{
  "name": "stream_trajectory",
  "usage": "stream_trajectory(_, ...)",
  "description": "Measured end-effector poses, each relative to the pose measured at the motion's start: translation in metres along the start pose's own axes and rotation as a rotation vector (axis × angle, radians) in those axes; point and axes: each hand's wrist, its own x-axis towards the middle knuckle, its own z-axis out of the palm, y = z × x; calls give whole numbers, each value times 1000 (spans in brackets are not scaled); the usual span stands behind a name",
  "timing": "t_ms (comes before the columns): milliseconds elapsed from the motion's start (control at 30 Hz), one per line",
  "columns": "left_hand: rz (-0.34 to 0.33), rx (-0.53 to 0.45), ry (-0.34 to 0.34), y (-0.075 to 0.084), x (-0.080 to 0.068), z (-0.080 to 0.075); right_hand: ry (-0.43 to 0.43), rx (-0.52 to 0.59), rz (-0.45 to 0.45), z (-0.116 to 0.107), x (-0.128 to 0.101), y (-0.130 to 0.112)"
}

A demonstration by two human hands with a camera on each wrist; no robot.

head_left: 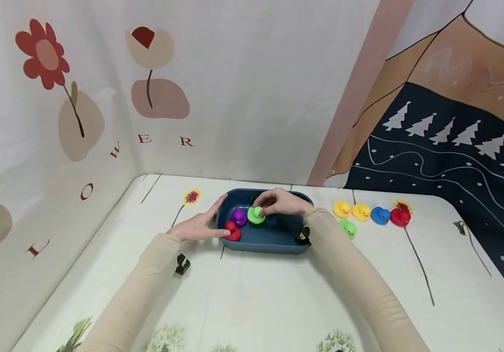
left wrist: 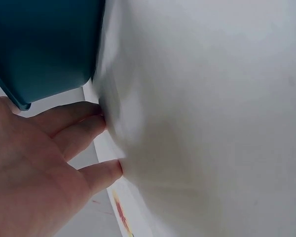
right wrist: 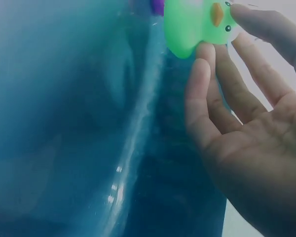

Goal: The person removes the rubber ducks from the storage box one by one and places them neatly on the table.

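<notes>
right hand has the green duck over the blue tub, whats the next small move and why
Probably let go of the green duck and draw the right hand back. The duck already sits inside the blue tub beside the purple duck and red duck, fingertips pinching its head, while the left hand rests flat against the tub's side.

The right hand [head_left: 280, 202] hides part of the green duck [head_left: 256, 215]; the tub [right wrist: 89, 123] blurs.

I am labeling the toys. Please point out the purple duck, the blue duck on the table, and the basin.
purple duck [head_left: 238, 216], head view, its body.
blue duck [head_left: 380, 215], head view, its body.
basin [head_left: 264, 244], head view, near wall.
</notes>
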Motion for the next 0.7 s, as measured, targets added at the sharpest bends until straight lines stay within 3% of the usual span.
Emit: stream_trajectory(700,-17,-4,-5,2,-2,0,49,-33,-12,-14,-8,-28)
